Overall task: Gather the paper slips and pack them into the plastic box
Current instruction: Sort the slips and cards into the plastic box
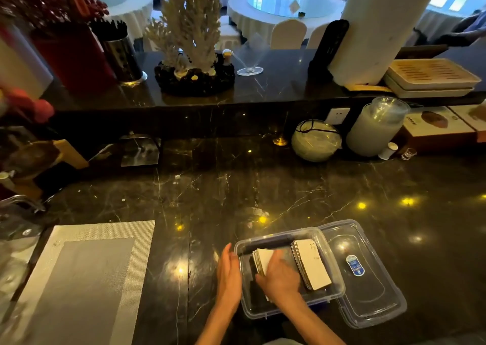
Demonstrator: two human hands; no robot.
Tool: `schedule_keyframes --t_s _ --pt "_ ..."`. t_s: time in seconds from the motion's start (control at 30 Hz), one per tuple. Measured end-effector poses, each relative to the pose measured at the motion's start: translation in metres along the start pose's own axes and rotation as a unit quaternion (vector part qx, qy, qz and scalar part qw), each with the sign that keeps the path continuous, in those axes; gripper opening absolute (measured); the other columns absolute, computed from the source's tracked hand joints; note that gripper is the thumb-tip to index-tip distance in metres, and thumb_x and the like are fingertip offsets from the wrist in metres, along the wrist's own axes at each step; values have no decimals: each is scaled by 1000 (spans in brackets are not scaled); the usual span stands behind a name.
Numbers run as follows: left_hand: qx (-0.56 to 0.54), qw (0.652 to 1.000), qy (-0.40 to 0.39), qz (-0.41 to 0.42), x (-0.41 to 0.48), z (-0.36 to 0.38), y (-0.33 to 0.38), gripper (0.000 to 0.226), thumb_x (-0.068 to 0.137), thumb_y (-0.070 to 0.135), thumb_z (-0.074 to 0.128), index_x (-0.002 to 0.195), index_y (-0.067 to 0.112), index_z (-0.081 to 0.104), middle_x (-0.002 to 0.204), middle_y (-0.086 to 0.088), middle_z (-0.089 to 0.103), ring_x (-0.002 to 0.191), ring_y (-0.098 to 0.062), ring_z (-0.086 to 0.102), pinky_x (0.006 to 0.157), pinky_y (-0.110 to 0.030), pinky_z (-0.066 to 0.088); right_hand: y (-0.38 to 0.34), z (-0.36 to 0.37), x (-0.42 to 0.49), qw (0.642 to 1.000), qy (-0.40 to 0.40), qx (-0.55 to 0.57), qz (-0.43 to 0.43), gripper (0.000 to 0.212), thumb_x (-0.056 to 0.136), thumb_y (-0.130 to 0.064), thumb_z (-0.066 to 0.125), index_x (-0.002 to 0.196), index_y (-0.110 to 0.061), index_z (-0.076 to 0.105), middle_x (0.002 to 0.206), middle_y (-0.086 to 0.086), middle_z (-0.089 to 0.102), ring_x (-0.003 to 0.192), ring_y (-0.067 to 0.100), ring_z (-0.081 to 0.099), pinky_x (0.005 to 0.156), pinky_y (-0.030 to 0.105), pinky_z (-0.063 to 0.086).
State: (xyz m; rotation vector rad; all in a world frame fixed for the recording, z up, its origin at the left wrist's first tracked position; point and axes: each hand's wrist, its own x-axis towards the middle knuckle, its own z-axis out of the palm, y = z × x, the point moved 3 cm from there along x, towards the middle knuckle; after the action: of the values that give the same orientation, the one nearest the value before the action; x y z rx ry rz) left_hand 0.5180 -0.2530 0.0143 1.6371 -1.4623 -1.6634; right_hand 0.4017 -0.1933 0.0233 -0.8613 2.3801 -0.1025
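Note:
A clear plastic box (334,260) sits on the dark marble counter near the front edge. Inside it, on the right, lies one stack of white paper slips (313,263). A second stack of paper slips (263,260) stands on its edge in the left half of the box, and my right hand (280,279) lies over it, gripping it from above. My left hand (228,273) rests flat against the outside of the box's left wall, fingers together and holding nothing. The box's clear lid (368,273), with a blue sticker, lies under and beside the box on the right.
A grey woven placemat (86,279) lies at the front left. Along the back wall stand a round glass ball (315,140), a frosted jar (376,126) and cardboard boxes (441,131). The raised ledge holds a coral ornament (193,42), a martini glass (249,63) and stacked trays (431,78).

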Motion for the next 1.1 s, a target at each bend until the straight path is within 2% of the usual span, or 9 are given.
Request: schedule_keyframes --t_s 0.1,0.2,0.37,0.53,0.67,0.77,0.87,0.97,1.1 --pt "9 1000 -16 17 -3 3 -1 42 104 36 34 145 26 36 148 -3 41 136 -19 38 116 -43 32 -13 25 8 993 24 -115 -4 68 85 -50 63 134 -16 30 123 11 61 109 27 63 89 37 53" --pt "7 999 -25 24 -3 0 1 41 104 33 36 144 23 37 146 -2 43 134 -16 40 115 -40 33 -14 38 12 989 32 -148 -2 60 88 -50 59 129 -15 31 124 13 57 109 28 61 89 39 54" --pt "18 999 -37 26 -4 1 4 42 105 28 33 147 20 34 147 -2 41 136 -18 39 116 -43 33 -10 41 14 990 19 -141 3 85 83 -71 49 139 -12 25 131 15 48 116 30 56 91 39 52" --pt "3 998 -45 35 -1 -1 2 35 104 24 38 138 29 42 140 2 45 130 -14 44 106 -31 37 -6 25 13 1000 -6 -1 19 73 87 -66 47 137 -15 31 134 11 50 121 28 53 93 40 48" --pt "5 995 -77 59 1 -9 2 32 101 23 48 125 44 47 133 11 50 122 -6 49 102 -29 44 11 13 16 981 13 192 7 49 92 -35 62 134 -17 43 130 6 59 119 24 59 97 39 52" --pt "17 994 -99 51 3 -15 0 39 100 21 51 132 42 44 129 17 48 110 5 53 89 -16 46 18 14 16 978 -10 209 6 39 97 -29 57 134 -18 53 131 6 61 122 23 58 100 39 49" --pt "10 994 -105 36 6 -18 -3 45 99 15 52 139 32 43 116 19 53 89 20 60 63 -5 50 18 15 12 976 -21 219 0 32 98 -31 55 126 -19 61 122 3 69 113 21 63 92 35 51" --pt "14 995 -100 25 5 -19 -3 41 99 16 52 134 37 43 109 19 56 84 20 60 60 -4 49 13 17 8 973 -26 229 -3 31 97 -31 55 125 -18 62 120 3 69 111 19 64 88 30 49" --pt "20 995 -94 23 4 -18 -8 30 99 13 50 126 27 51 112 3 64 82 21 62 61 -4 49 4 23 3 974 -42 221 -11 32 98 -31 53 125 -18 64 118 3 70 109 19 65 88 31 51"
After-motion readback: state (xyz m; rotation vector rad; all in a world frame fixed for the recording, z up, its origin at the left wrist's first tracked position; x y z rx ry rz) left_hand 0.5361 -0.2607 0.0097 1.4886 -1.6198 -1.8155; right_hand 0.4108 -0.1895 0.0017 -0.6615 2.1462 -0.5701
